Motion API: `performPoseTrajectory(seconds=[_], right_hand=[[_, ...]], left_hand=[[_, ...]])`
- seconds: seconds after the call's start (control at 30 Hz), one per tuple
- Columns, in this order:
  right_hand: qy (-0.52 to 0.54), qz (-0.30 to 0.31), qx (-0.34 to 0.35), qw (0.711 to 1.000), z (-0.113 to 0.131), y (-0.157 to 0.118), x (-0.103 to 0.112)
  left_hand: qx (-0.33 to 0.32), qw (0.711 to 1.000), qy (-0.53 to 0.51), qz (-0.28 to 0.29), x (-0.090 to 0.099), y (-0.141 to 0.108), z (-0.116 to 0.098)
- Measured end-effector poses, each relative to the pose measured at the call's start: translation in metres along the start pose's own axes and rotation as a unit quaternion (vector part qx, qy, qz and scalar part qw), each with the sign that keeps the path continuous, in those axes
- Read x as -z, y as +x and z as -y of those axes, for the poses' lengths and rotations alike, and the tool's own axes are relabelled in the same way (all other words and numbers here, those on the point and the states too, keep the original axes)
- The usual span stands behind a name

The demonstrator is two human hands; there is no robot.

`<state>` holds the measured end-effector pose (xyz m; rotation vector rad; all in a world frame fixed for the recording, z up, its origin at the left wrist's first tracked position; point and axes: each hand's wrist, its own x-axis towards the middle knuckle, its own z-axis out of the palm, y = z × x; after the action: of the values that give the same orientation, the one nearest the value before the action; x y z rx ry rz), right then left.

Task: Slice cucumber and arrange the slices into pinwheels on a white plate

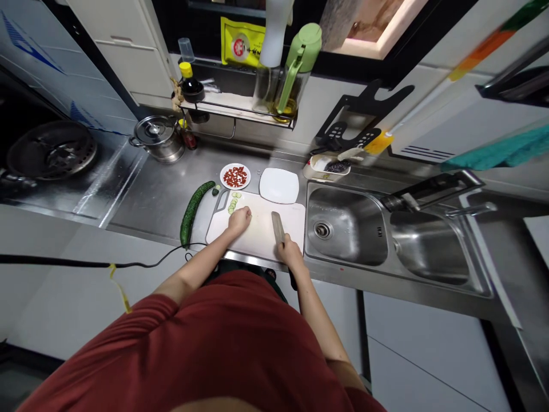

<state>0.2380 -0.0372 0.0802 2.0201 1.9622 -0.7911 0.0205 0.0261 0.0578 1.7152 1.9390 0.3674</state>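
My right hand (290, 252) is wrapped round the handle of a knife (278, 228), whose blade is over the right part of the white cutting board (261, 245). My left hand (239, 221) is closed over the board's left part, beside several pale green cucumber slices (232, 207); what its fingers hold, if anything, is too small to tell. A long whole cucumber (193, 213) lies left of the board, with a small dark green end piece (215, 191) near its tip. Behind the board are a round plate of chopped red pieces (235, 176) and a white square plate (279, 185).
A double sink (347, 226) adjoins the board on the right. A lidded steel pot (159, 139) stands at the back left, near a pan (51, 150) on the stove. Bottles stand on a wall shelf (240, 109). A black cord (141, 265) crosses the counter's front edge.
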Motion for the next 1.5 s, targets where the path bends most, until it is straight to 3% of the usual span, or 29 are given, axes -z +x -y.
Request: performPoseTrajectory(seconds=[0.43, 0.6, 1.5], right_hand=[[-0.007, -0.005, 0.007, 1.0, -0.002, 0.004, -0.006], [-0.009, -0.006, 0.004, 1.0, -0.001, 0.003, -0.006], [-0.011, 0.0, 0.001, 1.0, 0.001, 0.001, -0.005]], left_hand=[[0.069, 0.989, -0.08, -0.103, 0.018, -0.009, 0.049], [0.08, 0.987, -0.082, -0.115, 0.019, -0.007, 0.058], [0.069, 0.992, 0.014, -0.1, 0.025, -0.007, 0.061]])
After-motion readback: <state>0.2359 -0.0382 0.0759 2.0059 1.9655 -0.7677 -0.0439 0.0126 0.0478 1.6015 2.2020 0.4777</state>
